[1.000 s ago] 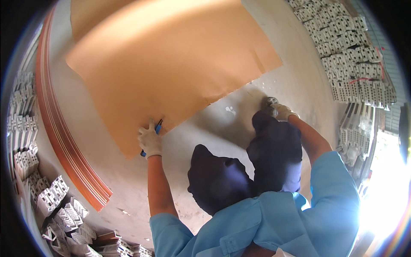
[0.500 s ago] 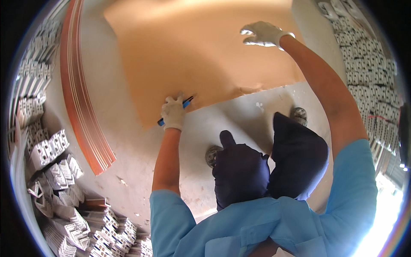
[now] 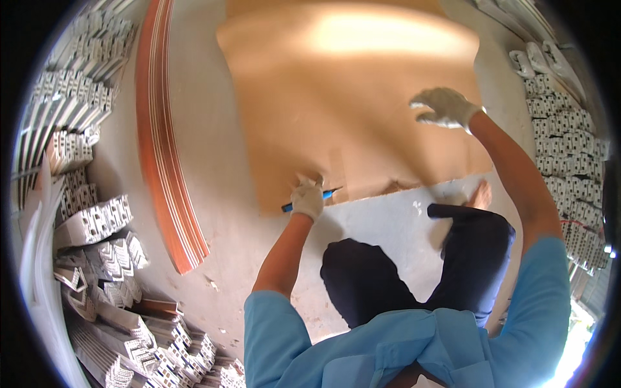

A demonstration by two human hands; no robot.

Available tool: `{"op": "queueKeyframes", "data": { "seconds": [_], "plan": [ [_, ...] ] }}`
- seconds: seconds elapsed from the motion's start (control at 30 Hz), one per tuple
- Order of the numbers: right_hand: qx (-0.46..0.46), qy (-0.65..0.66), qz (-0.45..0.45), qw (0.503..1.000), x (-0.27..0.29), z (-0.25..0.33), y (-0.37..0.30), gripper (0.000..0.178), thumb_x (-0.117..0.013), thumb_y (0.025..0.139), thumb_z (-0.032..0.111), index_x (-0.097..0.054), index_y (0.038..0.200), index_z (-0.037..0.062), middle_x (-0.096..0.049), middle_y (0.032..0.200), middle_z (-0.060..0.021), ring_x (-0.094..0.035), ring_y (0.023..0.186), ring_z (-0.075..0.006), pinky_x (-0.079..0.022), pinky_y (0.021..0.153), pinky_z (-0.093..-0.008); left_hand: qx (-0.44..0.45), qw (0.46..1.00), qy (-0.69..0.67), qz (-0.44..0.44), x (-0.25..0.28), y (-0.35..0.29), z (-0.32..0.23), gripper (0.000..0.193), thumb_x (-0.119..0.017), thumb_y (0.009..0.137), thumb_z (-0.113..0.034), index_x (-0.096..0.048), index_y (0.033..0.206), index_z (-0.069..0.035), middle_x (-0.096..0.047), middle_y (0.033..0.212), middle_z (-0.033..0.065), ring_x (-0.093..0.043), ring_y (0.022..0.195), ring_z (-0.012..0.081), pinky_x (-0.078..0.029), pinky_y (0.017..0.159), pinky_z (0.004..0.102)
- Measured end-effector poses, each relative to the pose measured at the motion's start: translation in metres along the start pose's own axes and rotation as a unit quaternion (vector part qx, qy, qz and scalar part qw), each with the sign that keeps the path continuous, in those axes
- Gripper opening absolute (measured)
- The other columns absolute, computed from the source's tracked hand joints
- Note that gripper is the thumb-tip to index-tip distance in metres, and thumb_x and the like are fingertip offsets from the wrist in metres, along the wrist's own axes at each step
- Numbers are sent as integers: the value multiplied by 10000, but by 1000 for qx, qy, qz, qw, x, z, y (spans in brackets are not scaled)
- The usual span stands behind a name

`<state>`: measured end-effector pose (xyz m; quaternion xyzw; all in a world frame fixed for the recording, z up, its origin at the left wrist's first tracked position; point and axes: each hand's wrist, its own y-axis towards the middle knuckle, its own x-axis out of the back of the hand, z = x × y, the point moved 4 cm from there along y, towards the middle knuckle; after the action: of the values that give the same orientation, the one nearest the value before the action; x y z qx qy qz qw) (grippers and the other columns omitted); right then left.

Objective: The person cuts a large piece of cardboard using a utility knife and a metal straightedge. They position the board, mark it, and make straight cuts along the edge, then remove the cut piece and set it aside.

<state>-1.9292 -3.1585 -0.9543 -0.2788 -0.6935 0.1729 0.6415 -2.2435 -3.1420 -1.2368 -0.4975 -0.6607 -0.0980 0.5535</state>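
Note:
A wide brown paper sheet (image 3: pixel 369 142) lies on the floor, with a ragged, partly torn near edge. At its near left corner, my gloved left hand (image 3: pixel 307 197) is closed around a blue utility knife (image 3: pixel 288 207). The knife's dark tip points right, close to the paper's near edge; whether it touches the paper is unclear. Over the right part of the sheet, my gloved right hand (image 3: pixel 446 108) has its fingers apart and holds nothing. I cannot tell if it touches the paper.
Long reddish-brown striped strips (image 3: pixel 169 149) lie on the floor left of the paper. Stacked pale profiles (image 3: pixel 97 220) line the left side, and more profile stacks (image 3: pixel 563 136) stand at the right. My knees (image 3: pixel 362 278) are at the paper's near side.
The view has shifted, so the paper, strips and both hands appear lower and farther right. More of the paper's far end shows. Both hands keep about the same places over the paper.

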Motion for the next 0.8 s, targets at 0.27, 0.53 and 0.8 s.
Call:
{"op": "queueKeyframes", "data": {
  "seconds": [0.27, 0.53, 0.8],
  "plan": [
    [-2, 6, 65, 998, 5, -170, -15, 439, -613, 867, 429, -615, 1228, 179, -607, 1247, -87, -575, 1155, -300, -439, 991, -444, 73, 987, 46, 139, 73, 44, -54, 621, -646, 851, -290, -433, 1434, -273, -555, 1262, 201, -582, 1145, 360, -487, 928, 488],
    [60, 101, 92, 989, 109, -309, -92, 447, -610, 877, 419, -605, 1246, 166, -624, 1211, -91, -587, 1135, -305, -462, 950, -450, 264, 952, -123, 93, 274, 34, -166, 544, -604, 890, -290, -456, 1413, -309, -653, 1142, 130, -641, 1057, 323, -502, 882, 472],
    [-24, 145, 249, 957, 320, -456, -349, 464, -604, 846, 514, -660, 1165, 181, -669, 1150, -110, -610, 1095, -311, -476, 926, -440, 343, 910, -231, 27, 626, -133, -332, 490, -687, 820, -361, -577, 1288, -268, -676, 1114, 156, -633, 1058, 352, -505, 886, 460]
  ]
}}
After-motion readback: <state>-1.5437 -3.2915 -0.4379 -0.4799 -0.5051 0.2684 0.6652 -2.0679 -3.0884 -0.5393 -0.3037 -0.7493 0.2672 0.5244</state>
